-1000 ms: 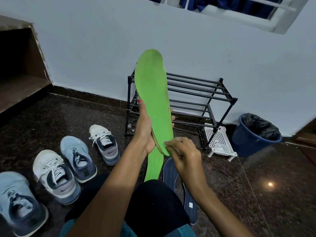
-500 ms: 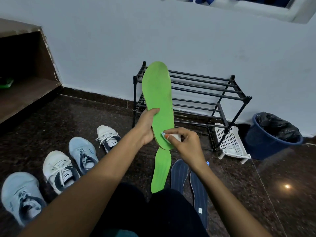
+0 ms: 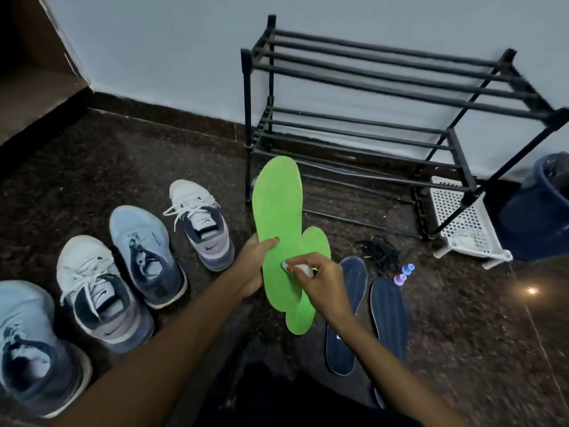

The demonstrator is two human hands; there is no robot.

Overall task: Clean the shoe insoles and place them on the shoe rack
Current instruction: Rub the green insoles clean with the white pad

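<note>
The shoe rack (image 3: 400, 87) is standing against the wall. Four shoes (image 3: 144, 251) are sitting in a row on the floor, left of the rack. In front of the rack, the left hand (image 3: 251, 266) is gripping a green insole (image 3: 277, 204), toe pointing toward the rack, above a second green insole (image 3: 318, 245) and two dark insoles (image 3: 352, 278) lying on the floor. The right hand (image 3: 326, 282) is pinching a small white cloth (image 3: 303, 268) against the held insole.

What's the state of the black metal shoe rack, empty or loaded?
Empty: the black metal shoe rack shows only bare bars on every visible tier, with nothing resting on them.
</note>
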